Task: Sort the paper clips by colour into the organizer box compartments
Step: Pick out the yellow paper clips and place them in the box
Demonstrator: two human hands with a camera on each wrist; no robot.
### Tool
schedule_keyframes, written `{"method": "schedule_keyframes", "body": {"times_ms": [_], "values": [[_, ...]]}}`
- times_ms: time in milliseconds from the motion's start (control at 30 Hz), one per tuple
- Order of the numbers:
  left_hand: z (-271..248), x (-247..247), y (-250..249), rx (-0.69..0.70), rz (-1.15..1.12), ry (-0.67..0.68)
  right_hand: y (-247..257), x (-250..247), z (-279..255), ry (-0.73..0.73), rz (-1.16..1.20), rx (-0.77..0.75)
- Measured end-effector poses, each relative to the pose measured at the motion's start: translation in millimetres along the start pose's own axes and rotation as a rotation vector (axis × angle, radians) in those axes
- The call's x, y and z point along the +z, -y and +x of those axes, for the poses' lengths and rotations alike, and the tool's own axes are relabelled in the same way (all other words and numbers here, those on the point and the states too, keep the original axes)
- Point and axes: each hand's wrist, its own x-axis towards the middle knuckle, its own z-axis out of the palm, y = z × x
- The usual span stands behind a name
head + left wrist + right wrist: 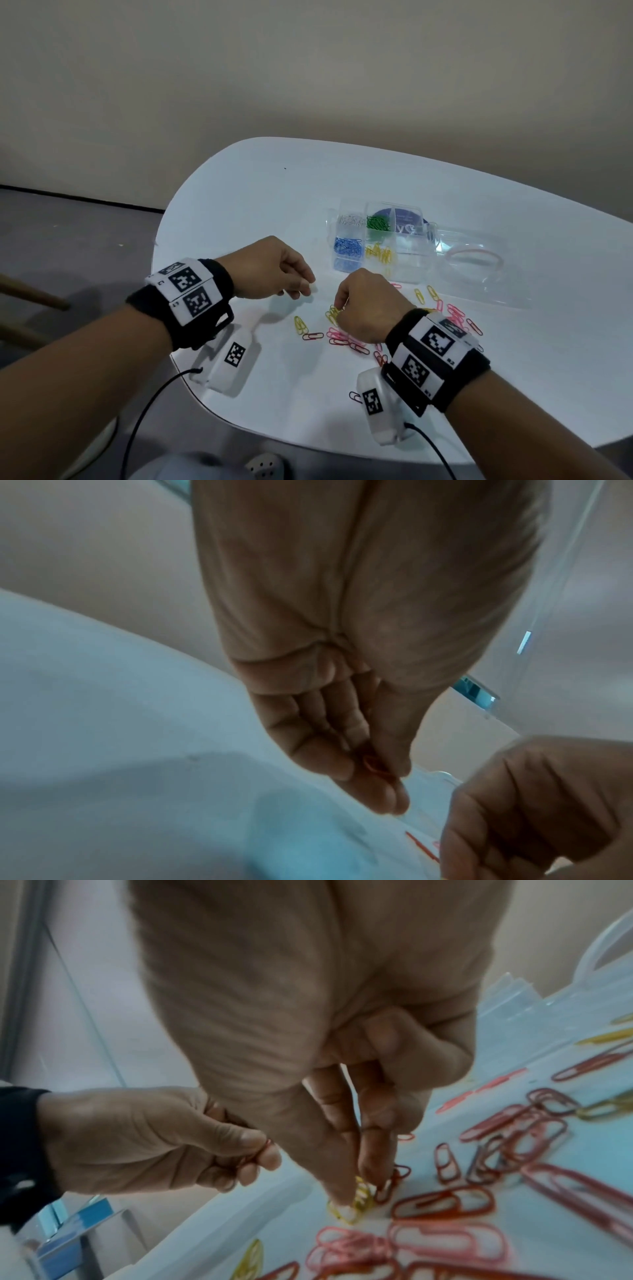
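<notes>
The clear organizer box [404, 270] stands on the white table [239, 205]. It holds white clips [351, 221], green clips [376, 222], blue clips [347, 246] and yellow clips [378, 253] in separate compartments. My right hand [339, 308] pinches a small bunch of yellow clips [356, 1204] that lies on the table, thumb and forefinger on either side. To its left, just above the table, my left hand [306, 291] pinches a red clip [375, 768] between thumb and curled fingers; the same red clip [263, 1148] shows in the right wrist view.
Loose pink and red clips [346, 339] lie under and around my right hand, more pink clips [455, 313] to its right. Two yellow clips [299, 323] lie left of them. One dark clip [355, 396] lies near the front edge. The clear lid [479, 274] lies beside the box.
</notes>
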Motion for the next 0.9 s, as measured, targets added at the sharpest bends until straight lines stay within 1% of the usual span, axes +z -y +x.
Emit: {"method": "schedule_keyframes", "body": {"times_ms": [67,200,233,333,367,433,533,667,733,800,833,900], "values": [[2,1,4,-0.007,-0.032,-0.019,3,2,1,-0.020,-0.026,0.014],[3,1,8,0.048,0.169,-0.113,13,6,0,-0.061,-0.120,0.044],[0,1,7,0.070,0.221,-0.092,15,5,-1,-0.060,-0.142,0.049],[-9,5,2,0.130,0.441,0.106,22,2,0,-0.001,-0.153,0.057],[-12,9,0,0.135,0.531,0.153,24,0,0,0.024,-0.146,0.055],[-14,18,-1,0.137,0.654,0.166,27,-3,0,0.064,-0.139,0.043],[-12,25,-4,0.138,0.701,0.141,27,-5,1,0.083,-0.163,0.014],[-9,27,-8,0.123,0.777,0.176,26,-2,3,0.083,-0.196,0.003],[-9,28,-7,0.126,0.787,0.185,26,-2,3,0.082,-0.189,-0.004],[-11,26,-5,0.150,0.731,0.145,26,-1,3,0.064,-0.201,-0.019],[-11,24,-3,0.165,0.653,0.104,26,1,3,0.051,-0.203,-0.027],[-9,18,3,0.153,0.406,-0.007,24,5,3,0.033,-0.181,-0.033]]}}
